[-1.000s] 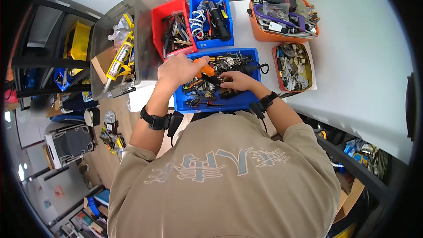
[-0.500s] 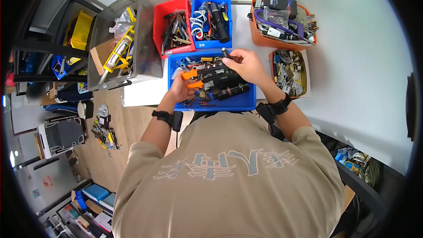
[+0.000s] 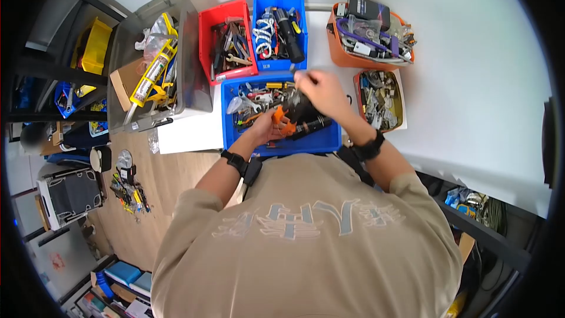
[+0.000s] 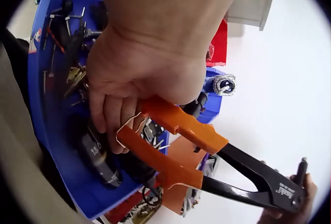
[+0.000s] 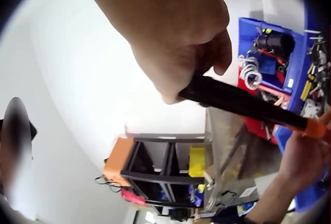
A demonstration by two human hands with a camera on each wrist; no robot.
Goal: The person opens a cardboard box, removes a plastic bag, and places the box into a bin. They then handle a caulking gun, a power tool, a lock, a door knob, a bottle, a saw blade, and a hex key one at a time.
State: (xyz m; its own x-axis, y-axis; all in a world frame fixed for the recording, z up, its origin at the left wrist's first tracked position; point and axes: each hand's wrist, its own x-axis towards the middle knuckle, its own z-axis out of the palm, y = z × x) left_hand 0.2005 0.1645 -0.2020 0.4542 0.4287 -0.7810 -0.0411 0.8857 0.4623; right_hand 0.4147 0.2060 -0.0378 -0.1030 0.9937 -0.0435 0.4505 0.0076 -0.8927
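Note:
My left hand point(image 3: 266, 132) holds a hand riveter by its orange handles point(image 4: 192, 129), which stand spread apart with a thin wire loop near their ends. At the riveter's black head point(image 4: 279, 190), my right hand point(image 3: 325, 93) grips the tool, with the short nose sticking up past the fingers. The riveter is held over a blue tray point(image 3: 227, 119) of mixed tools. Below it in the tray lies a black flashlight-like cylinder point(image 3: 313, 125). Much of the black body is blurred in the head view.
Behind the tray stand a red bin point(image 3: 207, 47) of pliers and wrenches and a blue bin point(image 3: 256, 6) with rope and a flashlight. An orange container point(image 3: 347, 59) and a tin of small parts point(image 3: 379, 100) are at right. A grey crate point(image 3: 197, 76) stands left.
The riveter has come up out of the tool pile into both hands. My left hand moved down toward the tray's front, and my right hand rose from the tray to the tool's head.

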